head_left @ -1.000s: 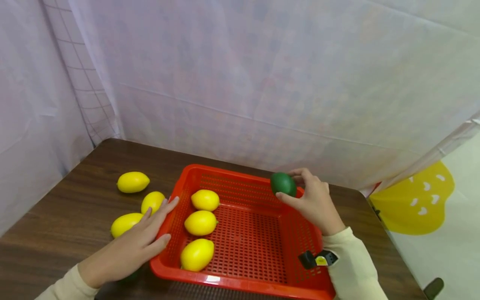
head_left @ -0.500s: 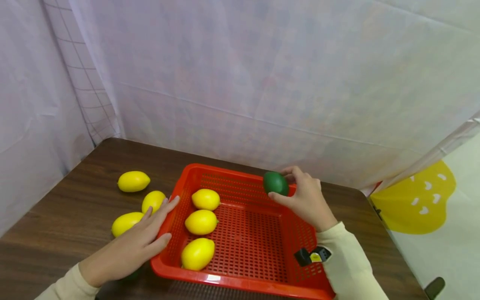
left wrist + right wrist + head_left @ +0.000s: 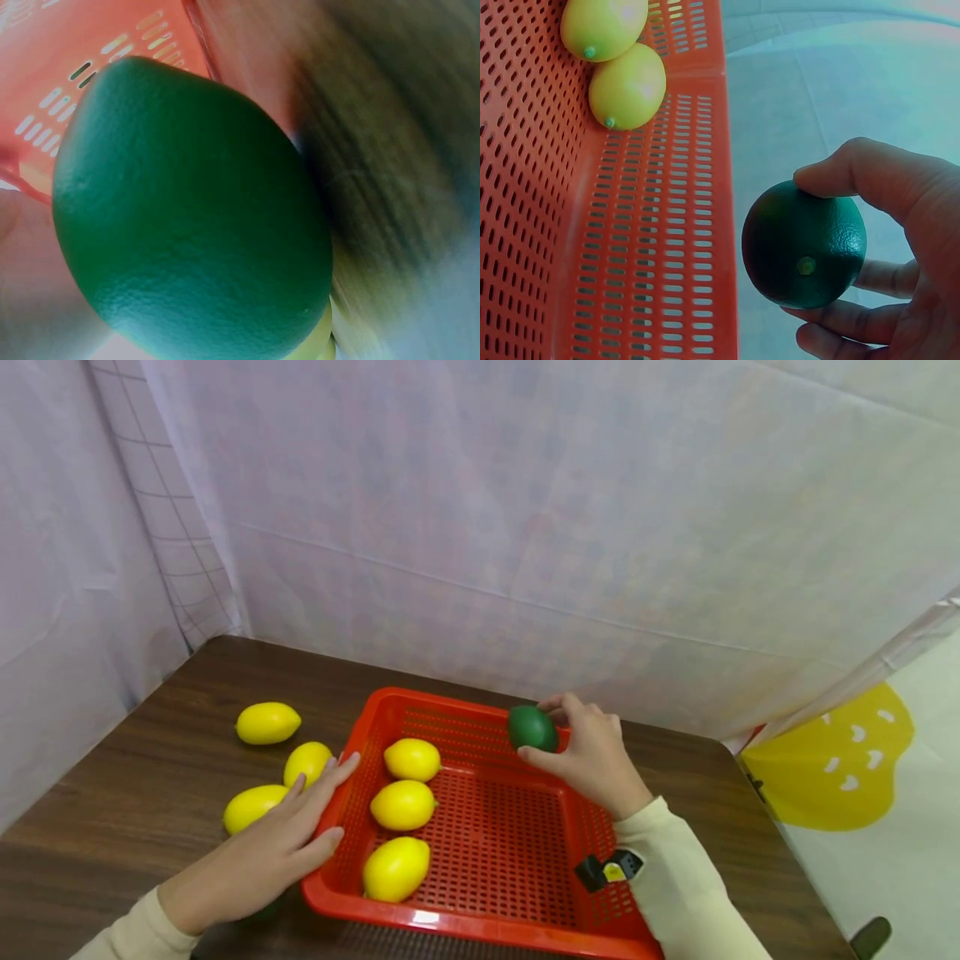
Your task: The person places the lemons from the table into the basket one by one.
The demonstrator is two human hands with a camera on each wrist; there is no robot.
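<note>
Our right hand (image 3: 592,752) pinches the green fruit (image 3: 532,729) near the far rim of the red basket (image 3: 487,929); left hand (image 3: 270,852) straight-fingered at its left rim; we'd guess light, stiff, slickish, best held mid-body

I see the red basket (image 3: 487,929) as smooth, glossy plastic. The yellow fruits (image 3: 402,805) look slick and plastic too. I make out fine pebbling and a soft sheen on the green fruit (image 3: 802,240) in the right grip (image 3: 596,756). The table (image 3: 135,785) shows dark wood grain, low in shine; past its far edge hangs thin, creased sheeting (image 3: 525,527), cloth or plastic, I can't tell which. The sleeves (image 3: 675,877) look like matt cloth.
</note>
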